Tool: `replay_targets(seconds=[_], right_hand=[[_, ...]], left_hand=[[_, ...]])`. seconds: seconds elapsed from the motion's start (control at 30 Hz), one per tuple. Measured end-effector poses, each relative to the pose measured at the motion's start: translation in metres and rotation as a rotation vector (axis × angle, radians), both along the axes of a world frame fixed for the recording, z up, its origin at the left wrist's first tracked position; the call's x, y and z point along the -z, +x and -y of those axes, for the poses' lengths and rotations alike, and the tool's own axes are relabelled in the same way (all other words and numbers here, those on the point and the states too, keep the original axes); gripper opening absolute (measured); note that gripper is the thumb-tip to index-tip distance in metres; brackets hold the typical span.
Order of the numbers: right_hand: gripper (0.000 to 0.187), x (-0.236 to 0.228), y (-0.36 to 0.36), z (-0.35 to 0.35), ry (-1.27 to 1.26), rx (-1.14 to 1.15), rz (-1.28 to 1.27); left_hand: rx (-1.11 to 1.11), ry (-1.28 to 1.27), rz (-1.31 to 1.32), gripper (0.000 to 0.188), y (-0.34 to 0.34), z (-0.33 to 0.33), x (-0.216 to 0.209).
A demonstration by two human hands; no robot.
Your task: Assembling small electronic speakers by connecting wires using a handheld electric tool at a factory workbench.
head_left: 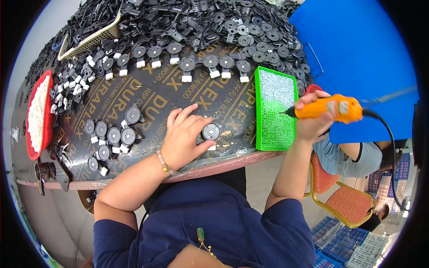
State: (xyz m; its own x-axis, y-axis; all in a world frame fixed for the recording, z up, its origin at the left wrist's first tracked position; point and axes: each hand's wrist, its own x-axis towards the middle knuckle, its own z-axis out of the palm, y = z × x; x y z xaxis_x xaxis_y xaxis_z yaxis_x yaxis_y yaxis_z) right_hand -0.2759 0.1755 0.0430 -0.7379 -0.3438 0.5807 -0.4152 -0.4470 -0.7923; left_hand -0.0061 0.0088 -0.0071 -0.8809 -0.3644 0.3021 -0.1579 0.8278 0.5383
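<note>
Black, plastic-looking and flat, the disc piece (pixel 211 131) lies on the dark tabletop (pixel 239 116) a little below the middle of the frame, near the table's front edge. The person's left hand (pixel 185 138) has forefinger and thumb brought in about it, one on the upper side and one on the lower, the other fingers spread over the board. From where I stand I cannot tell how hard they press. A white block (pixel 212 148) shows at the piece's lower end, partly under the thumb.

I'd judge the piece light and stiff, with a smooth face that could skate on that slick-looking board. The round rim seems the best hold, pinched from opposite sides, leaving the face clear; the white block looks a poorer grip, and any thin edges could snap if levered.

Towards the right of the frame, the right hand (pixel 310 125) is wrapped firmly round an orange power screwdriver (pixel 337 108), which I'd guess is the heavier thing, best held by its thick body as it is now. Its dark tip hangs over a green tray (pixel 258 111) of tiny metallic bits (pixel 277 85), which must be fiddly for bare fingers. A cord (pixel 388 127) trails from its back end and could tug.
</note>
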Motion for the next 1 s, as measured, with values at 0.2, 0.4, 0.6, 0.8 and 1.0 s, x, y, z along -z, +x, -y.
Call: replay_targets(seconds=[0.2,0.4,0.6,0.8,1.0], right_hand=[[0.090,-0.030,0.071,0.013,-0.200,-0.415,0.001],[0.090,-0.005,0.121,0.049,-0.115,-0.651,0.090],[0.085,0.004,0.129,0.060,-0.061,-0.673,0.160],[0.085,0.004,0.135,0.058,0.075,-0.646,0.150],[0.088,0.002,0.135,0.059,0.101,-0.642,0.157]], left_hand=[[0.013,-0.002,-0.008,0.052,-0.002,0.000,0.000],[0.001,-0.011,-0.015,0.051,0.000,0.001,0.003],[-0.005,-0.014,-0.038,0.052,0.000,0.000,0.004],[0.008,-0.016,-0.035,0.050,-0.002,0.001,0.004],[0.016,-0.021,-0.013,0.048,-0.001,0.001,0.002]])
